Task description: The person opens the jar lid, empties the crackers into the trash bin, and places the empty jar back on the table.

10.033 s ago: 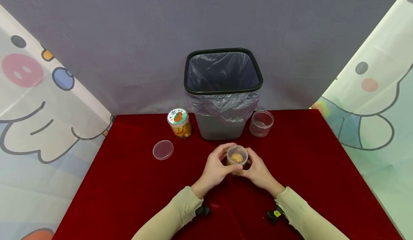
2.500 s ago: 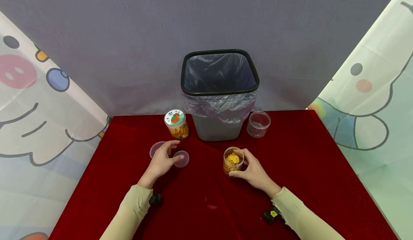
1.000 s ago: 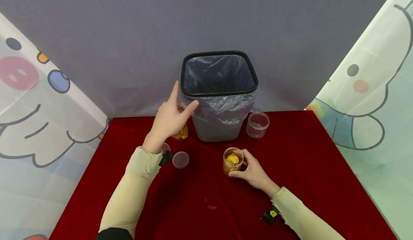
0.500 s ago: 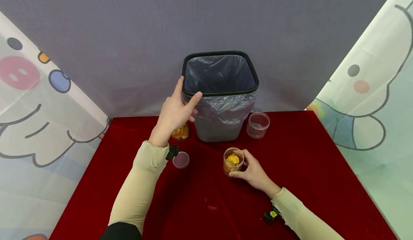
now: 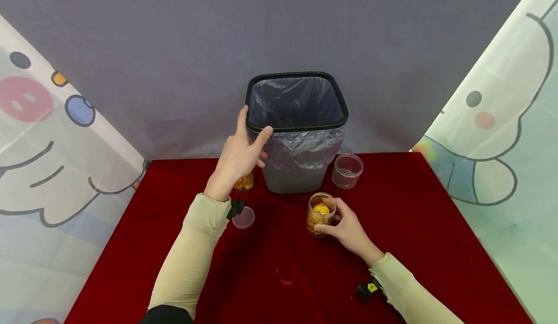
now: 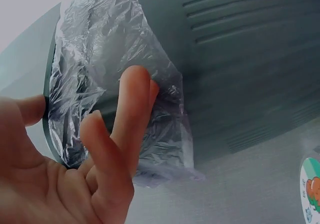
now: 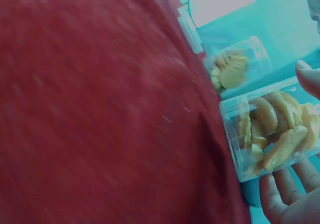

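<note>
Two hands are busy: the right hand holds a clear jar of biscuits. The left hand, thumb and forefinger spread wide, touches the bin rim.

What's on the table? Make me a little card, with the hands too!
Left hand: at the black rim of a grey, square-topped bin
Right hand: holds a clear, round, uncovered jar of yellow cookies
Partly hidden: second cookie jar, left of bin
Right of bin: clear, round plastic tub
Near left sleeve: clear, round plastic lid
Tabletop: red cloth
</note>
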`<state>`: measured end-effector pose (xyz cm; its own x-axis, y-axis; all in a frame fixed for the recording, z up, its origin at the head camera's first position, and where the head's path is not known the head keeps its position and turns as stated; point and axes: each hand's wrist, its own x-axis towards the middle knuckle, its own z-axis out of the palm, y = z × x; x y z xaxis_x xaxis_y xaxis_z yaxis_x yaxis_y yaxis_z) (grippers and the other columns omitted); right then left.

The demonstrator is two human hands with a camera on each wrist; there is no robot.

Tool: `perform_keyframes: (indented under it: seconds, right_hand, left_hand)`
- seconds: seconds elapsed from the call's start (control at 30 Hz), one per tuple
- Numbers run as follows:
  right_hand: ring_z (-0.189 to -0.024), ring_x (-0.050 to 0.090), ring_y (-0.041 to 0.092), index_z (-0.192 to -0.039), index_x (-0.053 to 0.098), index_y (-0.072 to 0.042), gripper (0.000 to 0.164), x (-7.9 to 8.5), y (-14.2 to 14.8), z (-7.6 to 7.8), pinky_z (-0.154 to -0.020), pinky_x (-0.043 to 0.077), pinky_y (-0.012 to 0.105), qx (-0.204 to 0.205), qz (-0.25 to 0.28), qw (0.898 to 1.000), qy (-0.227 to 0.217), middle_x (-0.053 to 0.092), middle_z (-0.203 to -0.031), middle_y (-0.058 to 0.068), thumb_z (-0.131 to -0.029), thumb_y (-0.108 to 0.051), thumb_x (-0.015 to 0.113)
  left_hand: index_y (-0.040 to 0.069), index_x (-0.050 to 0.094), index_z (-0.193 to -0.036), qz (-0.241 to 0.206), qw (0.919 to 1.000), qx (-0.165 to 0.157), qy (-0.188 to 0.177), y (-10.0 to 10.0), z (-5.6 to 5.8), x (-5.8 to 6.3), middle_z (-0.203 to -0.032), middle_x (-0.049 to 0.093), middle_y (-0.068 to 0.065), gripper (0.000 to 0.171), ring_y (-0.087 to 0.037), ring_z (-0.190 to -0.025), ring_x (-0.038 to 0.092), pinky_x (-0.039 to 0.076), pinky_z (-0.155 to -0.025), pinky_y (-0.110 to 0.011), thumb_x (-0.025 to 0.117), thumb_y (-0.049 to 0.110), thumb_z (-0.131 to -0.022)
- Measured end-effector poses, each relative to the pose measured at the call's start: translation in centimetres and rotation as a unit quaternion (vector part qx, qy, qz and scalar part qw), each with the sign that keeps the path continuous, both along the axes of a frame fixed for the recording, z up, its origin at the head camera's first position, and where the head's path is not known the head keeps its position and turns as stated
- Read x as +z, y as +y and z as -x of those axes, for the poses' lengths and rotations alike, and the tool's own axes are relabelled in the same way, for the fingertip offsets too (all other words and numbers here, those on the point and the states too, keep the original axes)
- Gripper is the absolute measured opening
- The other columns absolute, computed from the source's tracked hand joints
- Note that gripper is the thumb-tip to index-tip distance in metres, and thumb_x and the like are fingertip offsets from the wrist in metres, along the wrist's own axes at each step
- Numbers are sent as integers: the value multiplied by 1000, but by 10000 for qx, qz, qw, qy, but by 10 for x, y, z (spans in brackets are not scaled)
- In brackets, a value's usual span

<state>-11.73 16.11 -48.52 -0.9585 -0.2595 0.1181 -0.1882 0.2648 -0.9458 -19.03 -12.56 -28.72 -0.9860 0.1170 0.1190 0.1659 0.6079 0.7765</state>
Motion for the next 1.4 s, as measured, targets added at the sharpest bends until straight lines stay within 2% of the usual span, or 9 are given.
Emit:
perform_keyframes:
  seconds: [0.13,0.33,0.57,0.7,0.83,1.0,1.17,1.3,1.4]
  right_hand:
    - [-100,65,21,-137,51,-9,70,12,15,5,-76,55,28,-168,-137,9994,261,58,-127,12,-77,-14,87]
    - [-96,61,19,-139,53,-11,72,35,38,15,-76,53,25,-462,-694,9934,787,59,-125,7,-77,-18,89]
    - [-100,54,14,-140,53,-3,71,73,57,17,-80,49,21,-799,-1216,9827,1147,58,-124,13,-77,-8,87]
    - [-101,52,7,-141,53,-7,72,82,75,25,-82,45,12,-945,-1321,9777,1328,57,-124,9,-78,-11,87]
    - [-101,53,8,-142,54,-12,72,102,87,31,-81,44,9,-1104,-1433,9724,1471,57,-121,5,-78,-16,88]
    - [-97,51,8,-142,56,-13,74,133,94,43,-78,43,8,-1251,-1596,9608,1890,57,-113,9,-76,-14,89]
    - [-98,46,9,-140,59,-15,73,161,94,55,-76,41,13,-1434,-1624,9528,2128,54,-111,7,-74,-13,90]
    - [-99,43,8,-141,59,-18,75,182,92,61,-79,39,18,-1591,-1734,9460,2231,52,-111,5,-73,-15,91]
    - [-101,43,9,-142,58,-17,77,197,88,68,-82,38,16,-1612,-1861,9383,2427,52,-111,7,-72,-16,91]
  left_hand:
    - [35,-8,-159,-67,10000,-35,52,1,1,-2,-78,73,-7,93,-17,-55,68,53,-70,-42,44,73,-93]
    - [36,-7,-159,-100,9999,-51,45,2,2,0,-77,72,-7,93,-17,-56,68,53,-72,-43,44,74,-92]
    - [37,-7,-159,-46,10000,-21,-14,4,5,0,-76,72,-5,94,-18,-57,68,53,-73,-43,44,76,-90]
    - [37,-8,-159,7,10000,-11,-33,4,4,0,-76,72,-4,94,-17,-57,68,53,-73,-43,44,75,-91]
    - [37,-9,-158,18,10000,-26,-68,3,4,-1,-77,72,-5,93,-17,-57,69,53,-73,-43,43,75,-91]
    - [38,-10,-158,10,10000,-15,-65,0,4,-2,-78,73,-7,93,-18,-58,69,54,-74,-42,43,75,-91]
    - [36,-10,-158,-36,10000,18,5,-1,2,-4,-77,73,-7,93,-17,-56,68,54,-74,-43,43,74,-92]
    - [35,-9,-159,-39,10000,22,43,1,2,-4,-76,72,-6,93,-17,-56,68,54,-75,-43,43,73,-93]
    - [34,-9,-159,-18,10000,29,34,2,2,-3,-76,72,-5,93,-17,-56,68,54,-75,-43,43,73,-93]
